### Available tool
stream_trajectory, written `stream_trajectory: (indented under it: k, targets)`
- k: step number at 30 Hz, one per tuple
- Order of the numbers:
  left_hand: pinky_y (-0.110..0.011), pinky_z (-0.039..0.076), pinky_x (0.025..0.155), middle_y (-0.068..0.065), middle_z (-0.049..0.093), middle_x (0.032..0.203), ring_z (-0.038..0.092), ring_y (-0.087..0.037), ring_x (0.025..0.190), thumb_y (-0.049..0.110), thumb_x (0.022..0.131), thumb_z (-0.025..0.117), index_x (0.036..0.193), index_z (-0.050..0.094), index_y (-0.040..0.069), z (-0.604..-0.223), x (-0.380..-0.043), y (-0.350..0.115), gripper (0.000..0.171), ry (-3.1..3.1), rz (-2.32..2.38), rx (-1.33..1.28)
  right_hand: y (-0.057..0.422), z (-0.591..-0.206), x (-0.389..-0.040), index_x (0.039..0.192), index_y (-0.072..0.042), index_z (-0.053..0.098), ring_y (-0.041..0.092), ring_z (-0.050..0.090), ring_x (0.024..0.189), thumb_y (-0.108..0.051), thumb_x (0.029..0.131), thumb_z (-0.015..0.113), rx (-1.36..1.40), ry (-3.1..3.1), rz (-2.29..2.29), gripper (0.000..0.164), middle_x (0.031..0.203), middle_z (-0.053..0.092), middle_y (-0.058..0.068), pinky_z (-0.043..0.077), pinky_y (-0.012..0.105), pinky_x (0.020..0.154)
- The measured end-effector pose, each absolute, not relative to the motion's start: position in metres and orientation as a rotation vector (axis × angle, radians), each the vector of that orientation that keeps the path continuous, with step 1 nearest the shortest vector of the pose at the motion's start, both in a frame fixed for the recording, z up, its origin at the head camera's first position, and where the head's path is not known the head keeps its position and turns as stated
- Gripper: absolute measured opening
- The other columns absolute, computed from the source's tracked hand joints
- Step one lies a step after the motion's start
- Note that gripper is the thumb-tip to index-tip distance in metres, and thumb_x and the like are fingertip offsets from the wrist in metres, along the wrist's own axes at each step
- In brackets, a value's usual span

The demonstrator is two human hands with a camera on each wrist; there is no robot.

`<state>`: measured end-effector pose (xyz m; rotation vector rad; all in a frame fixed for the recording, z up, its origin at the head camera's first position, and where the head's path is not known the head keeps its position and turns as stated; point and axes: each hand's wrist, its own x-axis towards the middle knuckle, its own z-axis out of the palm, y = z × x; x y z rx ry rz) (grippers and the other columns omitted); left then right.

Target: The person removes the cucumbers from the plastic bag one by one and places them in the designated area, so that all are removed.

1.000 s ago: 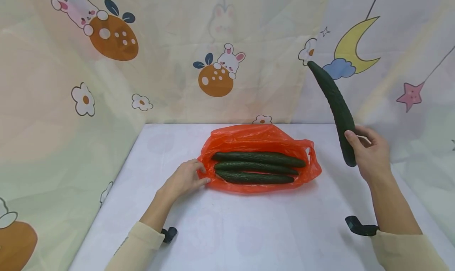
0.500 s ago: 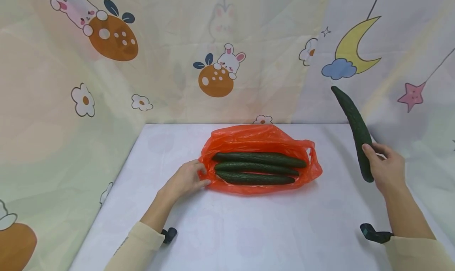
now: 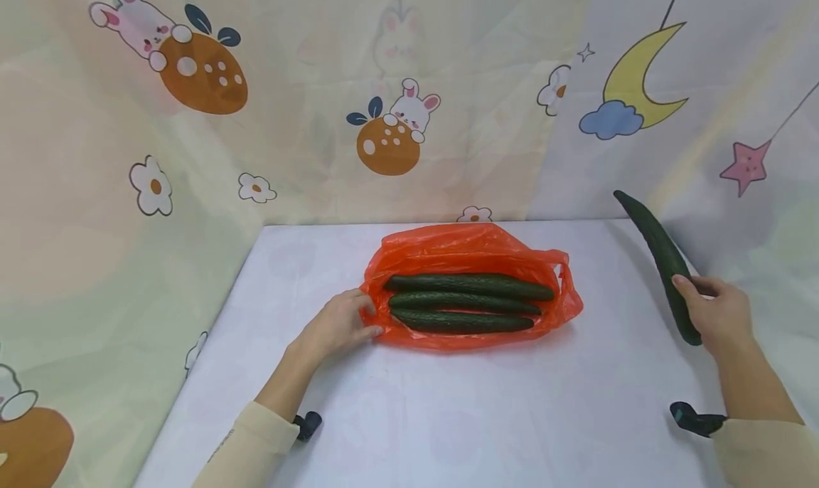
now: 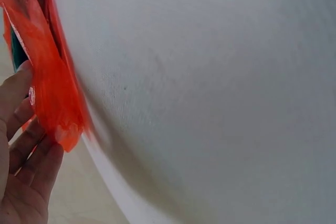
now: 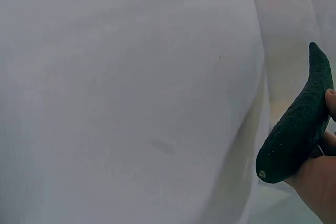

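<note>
My right hand (image 3: 723, 314) grips a long dark-green cucumber (image 3: 657, 242) near its lower end, at the right side of the table. The cucumber tilts up and to the left; in the right wrist view its blunt end (image 5: 275, 163) faces the camera. A red plastic bag (image 3: 461, 250) lies in the middle with its mouth spread, and 3 cucumbers (image 3: 470, 301) lie side by side in it. At the bag's left end, my left hand (image 3: 339, 324) holds the rim. The left wrist view shows thumb and fingers about the red plastic (image 4: 55, 87).
A white-covered table (image 3: 409, 417) carries the bag. Behind and beside it hangs a cloth (image 3: 307, 118) printed with rabbits, flowers and a moon. Black wrist cameras (image 3: 694, 420) sit at both cuffs.
My right hand has moved right and down with the cucumber, away from the bag, and the cucumber leans further left. My left hand has stayed at the bag's left end.
</note>
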<state>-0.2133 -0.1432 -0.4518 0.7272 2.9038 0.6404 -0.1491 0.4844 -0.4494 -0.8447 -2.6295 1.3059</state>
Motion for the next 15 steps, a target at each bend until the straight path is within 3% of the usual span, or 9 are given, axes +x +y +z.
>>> stream_trajectory:
  k: [4, 9, 15]
  targets:
    - [-0.033, 0.054, 0.086, 0.006, 0.062, 0.101, 0.057, -0.014, 0.093, 0.034, 0.083, 0.087, 0.105, 0.069, 0.019, -0.452, -0.213, -0.143, 0.031, 2.906, 0.634, 0.712, 0.496, -0.456, -0.145, 0.153, 0.011, 0.03, 0.059, 0.038, 0.127, -0.056, 0.103, 0.046, -0.863, -2.691, 1.213, 0.085, 0.151, 0.027, 0.042, 0.043, 0.068, 0.093]
    - [-0.034, 0.055, 0.088, 0.006, 0.063, 0.104, 0.058, -0.014, 0.096, 0.036, 0.085, 0.085, 0.107, 0.07, 0.02, -0.454, -0.212, -0.143, 0.032, 2.912, 0.615, 0.704, 0.504, -0.46, -0.143, 0.148, 0.015, 0.035, 0.057, 0.045, 0.118, -0.051, 0.104, 0.046, -0.89, -2.721, 1.132, 0.08, 0.137, 0.039, 0.043, 0.049, 0.054, 0.077]
    - [-0.033, 0.054, 0.085, 0.004, 0.063, 0.097, 0.058, -0.014, 0.09, 0.03, 0.083, 0.087, 0.102, 0.07, 0.017, -0.456, -0.211, -0.144, 0.029, 2.925, 0.651, 0.737, 0.508, -0.458, -0.14, 0.147, 0.017, 0.033, 0.061, 0.045, 0.121, -0.048, 0.105, 0.044, -0.981, -2.761, 1.155, 0.079, 0.139, 0.035, 0.046, 0.052, 0.063, 0.085]
